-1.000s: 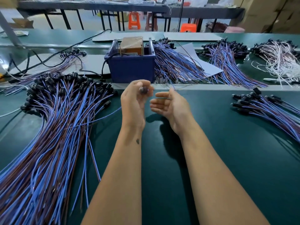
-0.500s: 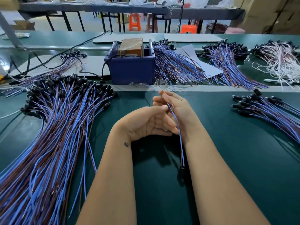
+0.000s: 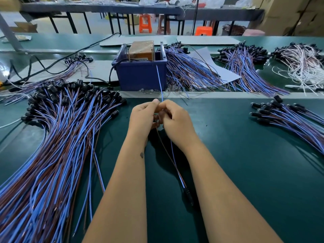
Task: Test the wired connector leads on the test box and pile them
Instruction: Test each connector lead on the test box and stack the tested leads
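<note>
Head view: the left hand [image 3: 143, 118] and the right hand [image 3: 177, 122] meet knuckle to knuckle in front of the blue test box [image 3: 140, 71], both closed on one wired connector lead [image 3: 177, 169]. Left thumb and fingers pinch it near the top; the right hand curls round it just beside them.

From the hands the lead runs two ways. Its blue wire end [image 3: 159, 81] rises straight ahead toward the box and crosses the box's front face, its tip near the rim. Its blue and brown wires trail back toward the person between the forearms, ending in the black connector [image 3: 188, 195] lying on the tabletop [image 3: 245, 172]. So the long axis points almost directly at the box, which sits just beyond the hands, about equally near either one. I judge that the free ends must next be touched to the upright pins in the box; whether the brown end is bared and ready I cannot tell, as the fingers hide it.

Left of the box fans a big heap of leads [image 3: 52, 146], connectors toward the box's side. Right of it, well apart from the hands, lies a small pile [image 3: 289, 116], probably the tested ones. More bundles [image 3: 192, 71] lie behind the box on paper sheets, over dark green matting. Beyond are benches, orange stools [image 3: 145, 22] and cartons.
</note>
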A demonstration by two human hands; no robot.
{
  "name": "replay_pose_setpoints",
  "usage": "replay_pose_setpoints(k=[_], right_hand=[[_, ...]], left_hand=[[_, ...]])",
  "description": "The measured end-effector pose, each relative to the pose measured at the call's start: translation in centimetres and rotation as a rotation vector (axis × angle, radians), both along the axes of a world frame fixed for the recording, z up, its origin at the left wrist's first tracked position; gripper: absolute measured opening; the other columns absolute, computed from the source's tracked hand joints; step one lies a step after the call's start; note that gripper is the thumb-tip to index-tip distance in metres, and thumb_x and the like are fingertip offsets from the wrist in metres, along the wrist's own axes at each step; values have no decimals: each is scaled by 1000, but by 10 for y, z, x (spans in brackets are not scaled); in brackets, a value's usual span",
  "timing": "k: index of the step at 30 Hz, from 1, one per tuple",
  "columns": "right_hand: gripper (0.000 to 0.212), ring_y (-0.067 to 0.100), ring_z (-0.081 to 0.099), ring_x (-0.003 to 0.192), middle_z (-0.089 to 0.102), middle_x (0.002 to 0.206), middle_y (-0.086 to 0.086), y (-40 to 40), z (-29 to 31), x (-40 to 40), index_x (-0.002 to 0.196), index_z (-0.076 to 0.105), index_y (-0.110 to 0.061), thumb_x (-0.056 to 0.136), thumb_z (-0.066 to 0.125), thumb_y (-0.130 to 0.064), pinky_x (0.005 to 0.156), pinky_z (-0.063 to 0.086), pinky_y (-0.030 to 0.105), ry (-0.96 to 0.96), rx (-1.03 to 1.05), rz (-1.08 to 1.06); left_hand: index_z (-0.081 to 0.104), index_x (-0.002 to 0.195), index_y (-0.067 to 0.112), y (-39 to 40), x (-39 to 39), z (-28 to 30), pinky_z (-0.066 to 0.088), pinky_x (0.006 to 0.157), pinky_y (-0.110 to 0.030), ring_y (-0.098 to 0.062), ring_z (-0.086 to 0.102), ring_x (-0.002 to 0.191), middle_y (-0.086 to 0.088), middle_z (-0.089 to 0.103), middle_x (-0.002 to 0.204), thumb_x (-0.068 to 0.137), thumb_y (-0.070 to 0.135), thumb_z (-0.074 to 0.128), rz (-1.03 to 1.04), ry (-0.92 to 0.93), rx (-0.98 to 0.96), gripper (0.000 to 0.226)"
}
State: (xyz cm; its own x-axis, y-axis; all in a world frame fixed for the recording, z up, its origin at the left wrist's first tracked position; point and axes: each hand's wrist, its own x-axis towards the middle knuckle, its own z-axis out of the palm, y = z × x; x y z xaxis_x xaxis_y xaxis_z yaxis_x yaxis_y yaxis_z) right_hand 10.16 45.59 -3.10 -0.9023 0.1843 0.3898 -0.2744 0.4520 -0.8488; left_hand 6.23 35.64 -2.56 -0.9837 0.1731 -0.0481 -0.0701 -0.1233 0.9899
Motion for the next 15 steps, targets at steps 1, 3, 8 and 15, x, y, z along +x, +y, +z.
replay_pose_setpoints(k=[1,3,8,15], right_hand=[[23,1,51,61,58,66,-13,0,0,0,96,62,-12,90,47,5,61,41,15,2,-27,8],[26,3,45,54,49,56,-12,-1,-1,1,107,56,-17,93,48,3,57,37,15,12,-58,6],[38,10,42,54,45,57,0,-3,-1,-3,128,46,-22,95,50,-4,57,39,26,36,-33,-75],[8,24,62,74,67,77,9,-8,2,-5,102,57,-9,97,53,-5,71,53,38,21,-149,-71]], left_hand=[[74,82,15,-1,-1,0,48,62,-27,-16,58,67,-3,69,76,100,25,54,-19,-22,20,28],[74,90,11,-3,-2,-1,49,60,-22,-12,60,64,-4,69,79,100,20,54,-49,-54,44,24],[73,107,8,2,-1,-5,54,71,-34,-22,68,82,-13,74,97,99,12,54,27,8,-37,22],[69,73,9,9,1,-7,42,67,-36,-23,50,70,-11,58,72,99,20,51,91,24,-62,33]])
